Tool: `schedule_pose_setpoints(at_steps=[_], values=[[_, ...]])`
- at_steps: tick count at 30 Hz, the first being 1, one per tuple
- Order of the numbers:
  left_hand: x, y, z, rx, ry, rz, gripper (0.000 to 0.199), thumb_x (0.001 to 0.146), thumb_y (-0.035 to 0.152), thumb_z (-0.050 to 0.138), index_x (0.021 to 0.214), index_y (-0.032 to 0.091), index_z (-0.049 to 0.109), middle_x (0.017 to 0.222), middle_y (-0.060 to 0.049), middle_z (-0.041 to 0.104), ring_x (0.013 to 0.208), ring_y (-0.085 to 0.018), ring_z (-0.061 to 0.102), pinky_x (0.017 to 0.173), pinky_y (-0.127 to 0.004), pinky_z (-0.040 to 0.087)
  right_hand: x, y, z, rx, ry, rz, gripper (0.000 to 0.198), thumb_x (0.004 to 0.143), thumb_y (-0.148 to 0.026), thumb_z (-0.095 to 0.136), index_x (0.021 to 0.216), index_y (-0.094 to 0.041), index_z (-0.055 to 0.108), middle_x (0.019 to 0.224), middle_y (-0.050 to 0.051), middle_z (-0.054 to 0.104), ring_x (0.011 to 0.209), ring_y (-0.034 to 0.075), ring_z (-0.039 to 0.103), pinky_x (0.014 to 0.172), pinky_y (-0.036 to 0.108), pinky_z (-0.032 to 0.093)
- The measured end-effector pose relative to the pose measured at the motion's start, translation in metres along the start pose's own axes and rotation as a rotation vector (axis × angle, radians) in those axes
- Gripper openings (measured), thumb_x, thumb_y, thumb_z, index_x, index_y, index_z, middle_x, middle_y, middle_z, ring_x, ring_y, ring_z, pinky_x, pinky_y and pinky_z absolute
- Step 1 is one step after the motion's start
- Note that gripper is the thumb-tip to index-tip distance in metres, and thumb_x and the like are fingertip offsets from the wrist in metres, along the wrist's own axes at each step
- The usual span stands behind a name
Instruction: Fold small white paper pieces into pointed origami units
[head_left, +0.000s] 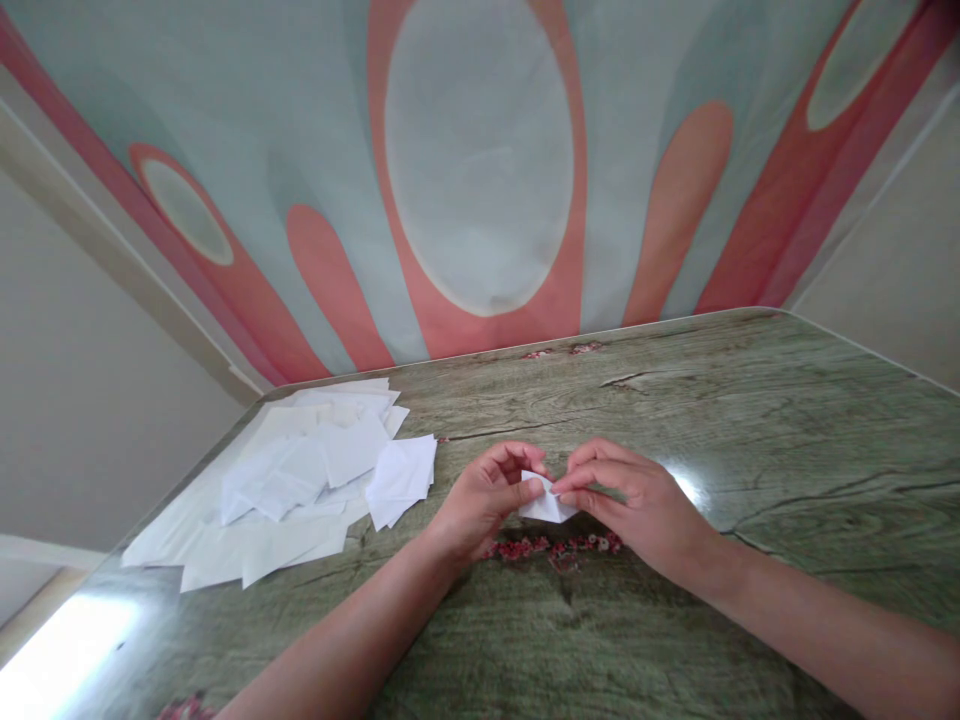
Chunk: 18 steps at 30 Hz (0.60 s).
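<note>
A small folded piece of white paper (546,508) is held between both hands, a little above the wood-patterned table. My left hand (484,500) pinches its left side, thumb in front and fingers curled behind. On the right, my right hand (634,498) pinches the paper's other edge with thumb and fingertips. Creases show on the paper's face, and its back is hidden by the fingers. Nearest to my left hand lies a small stack of white paper squares (403,470).
Many loose white sheets (300,540) spread in an overlapping pile on the table's left. The wood-patterned tabletop (750,400) carries printed red flowers (555,546). Behind the far edge stands a wall covering (480,150) with red and grey shapes.
</note>
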<state>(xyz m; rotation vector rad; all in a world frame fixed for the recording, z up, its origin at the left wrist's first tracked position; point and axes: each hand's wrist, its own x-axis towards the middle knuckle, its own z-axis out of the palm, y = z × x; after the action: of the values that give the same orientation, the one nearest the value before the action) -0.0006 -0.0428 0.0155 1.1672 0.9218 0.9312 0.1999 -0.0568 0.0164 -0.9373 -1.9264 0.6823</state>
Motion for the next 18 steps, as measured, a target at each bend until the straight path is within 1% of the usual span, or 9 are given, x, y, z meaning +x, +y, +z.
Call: schedule_pose_setpoints(at_steps=[2, 3, 4, 5, 8, 11, 13, 15, 18], values=[[-0.004, 0.005, 0.002, 0.275, 0.172, 0.164, 0.032, 0.072, 0.03, 0.074, 0.096, 0.017, 0.058, 0.096, -0.004, 0.06, 0.091, -0.016, 0.057, 0.077, -0.028, 0.046, -0.001, 0.002, 0.0, -0.081, 0.058, -0.047, 0.01, 0.088, -0.022, 0.06, 0.089, -0.023, 0.07, 0.086, 0.003, 0.063, 0.083, 0.015, 0.059, 0.074, 0.027, 0.046], [-0.007, 0.008, 0.004, 0.445, 0.272, 0.247, 0.026, 0.074, 0.029, 0.073, 0.092, 0.017, 0.058, 0.096, -0.004, 0.059, 0.092, -0.017, 0.056, 0.078, -0.028, 0.046, -0.002, 0.002, 0.0, -0.117, 0.081, -0.062, 0.011, 0.088, -0.022, 0.059, 0.089, -0.023, 0.07, 0.086, 0.003, 0.063, 0.083, 0.015, 0.059, 0.074, 0.028, 0.046], [-0.01, 0.01, 0.007, 0.609, 0.285, 0.322, 0.021, 0.075, 0.028, 0.071, 0.089, 0.017, 0.059, 0.094, -0.004, 0.06, 0.09, -0.017, 0.055, 0.079, -0.029, 0.045, -0.002, 0.002, 0.0, -0.148, 0.097, -0.07, 0.01, 0.089, -0.022, 0.059, 0.089, -0.022, 0.069, 0.086, 0.003, 0.064, 0.083, 0.016, 0.059, 0.075, 0.028, 0.046], [-0.014, 0.012, 0.01, 0.733, 0.264, 0.389, 0.015, 0.078, 0.027, 0.069, 0.086, 0.018, 0.061, 0.089, -0.004, 0.06, 0.087, -0.016, 0.055, 0.079, -0.03, 0.044, -0.002, 0.002, 0.0, -0.171, 0.106, -0.072, 0.01, 0.089, -0.023, 0.058, 0.088, -0.021, 0.068, 0.085, 0.003, 0.065, 0.083, 0.016, 0.06, 0.076, 0.029, 0.046], [-0.023, 0.014, 0.021, 0.943, 0.193, 0.521, 0.009, 0.082, 0.023, 0.064, 0.091, 0.019, 0.064, 0.088, -0.004, 0.063, 0.087, -0.018, 0.055, 0.081, -0.032, 0.043, -0.003, 0.001, 0.001, -0.202, 0.105, -0.064, 0.011, 0.09, -0.026, 0.058, 0.085, -0.021, 0.066, 0.083, 0.004, 0.066, 0.082, 0.017, 0.061, 0.075, 0.031, 0.046], [-0.025, 0.009, 0.026, 1.07, 0.19, 0.56, 0.012, 0.085, 0.023, 0.06, 0.095, 0.021, 0.065, 0.09, -0.006, 0.066, 0.09, -0.021, 0.056, 0.081, -0.035, 0.041, -0.004, -0.002, 0.004, -0.198, 0.09, -0.058, 0.014, 0.091, -0.029, 0.056, 0.084, -0.021, 0.065, 0.082, 0.004, 0.067, 0.08, 0.018, 0.062, 0.074, 0.032, 0.048], [-0.023, 0.006, 0.025, 1.101, 0.203, 0.56, 0.011, 0.085, 0.022, 0.058, 0.093, 0.02, 0.065, 0.088, -0.006, 0.066, 0.088, -0.022, 0.057, 0.081, -0.036, 0.041, -0.004, -0.002, 0.005, -0.187, 0.078, -0.061, 0.015, 0.092, -0.029, 0.054, 0.086, -0.022, 0.066, 0.084, 0.004, 0.069, 0.08, 0.018, 0.064, 0.074, 0.032, 0.049], [-0.02, 0.003, 0.022, 1.082, 0.204, 0.538, 0.009, 0.085, 0.021, 0.058, 0.091, 0.02, 0.065, 0.085, -0.005, 0.067, 0.086, -0.021, 0.058, 0.081, -0.035, 0.042, -0.004, -0.003, 0.006, -0.175, 0.065, -0.055, 0.015, 0.092, -0.028, 0.053, 0.09, -0.023, 0.066, 0.086, 0.004, 0.07, 0.082, 0.018, 0.065, 0.075, 0.033, 0.049], [-0.016, 0.001, 0.017, 0.998, 0.152, 0.494, 0.006, 0.083, 0.02, 0.061, 0.088, 0.02, 0.065, 0.084, -0.004, 0.067, 0.084, -0.019, 0.06, 0.08, -0.033, 0.044, -0.005, -0.003, 0.007, -0.163, 0.045, -0.017, 0.012, 0.091, -0.027, 0.054, 0.095, -0.025, 0.065, 0.091, 0.002, 0.071, 0.085, 0.018, 0.065, 0.077, 0.033, 0.05]])
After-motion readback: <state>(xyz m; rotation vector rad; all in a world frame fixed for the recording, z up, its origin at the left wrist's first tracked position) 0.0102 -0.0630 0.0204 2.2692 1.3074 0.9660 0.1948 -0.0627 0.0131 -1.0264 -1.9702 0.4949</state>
